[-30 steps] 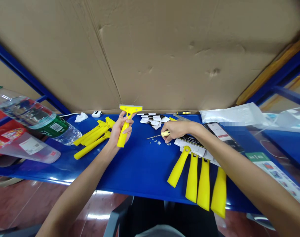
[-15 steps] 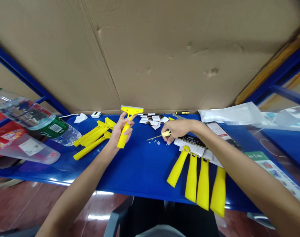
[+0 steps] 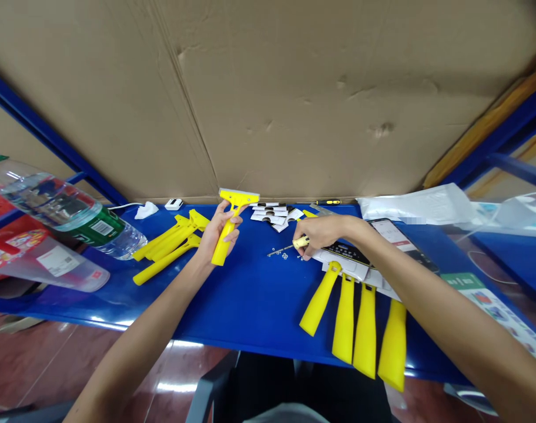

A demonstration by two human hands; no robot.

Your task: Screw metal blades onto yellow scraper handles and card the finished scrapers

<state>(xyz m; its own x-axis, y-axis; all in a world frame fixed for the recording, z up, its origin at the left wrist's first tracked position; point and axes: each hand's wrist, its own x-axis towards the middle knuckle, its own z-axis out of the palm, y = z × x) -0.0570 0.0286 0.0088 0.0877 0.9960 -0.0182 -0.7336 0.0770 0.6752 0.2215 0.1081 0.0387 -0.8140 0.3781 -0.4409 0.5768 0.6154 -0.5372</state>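
My left hand [image 3: 214,234] was closed round the handle of a yellow scraper [image 3: 223,245], held with its broad head uppermost over the blue table [image 3: 245,305]. My right hand [image 3: 318,232], well apart from it, was clamped on a screwdriver [image 3: 299,242], fingertips low by the tabletop. Whether they also pinched something tiny, I couldn't tell. Little had changed in that half second — the scraper had drifted slightly rightward, and the driver's tip had dipped a touch towards me, beside some small pale rings [image 3: 284,256]. I took that to mean the fine fingerwork was down at the loose bits, while the scraper was merely being held, the driver well clear of it. White cards [image 3: 271,214] lay behind, between my hands. Four yellow handles [image 3: 365,332] fanned out nearer me on the right, a phone [image 3: 395,241] past my forearm. To the left lay a heap of yellow pieces [image 3: 167,239], then a water bottle [image 3: 89,218] — and cardboard [image 3: 268,106] rose at the back.
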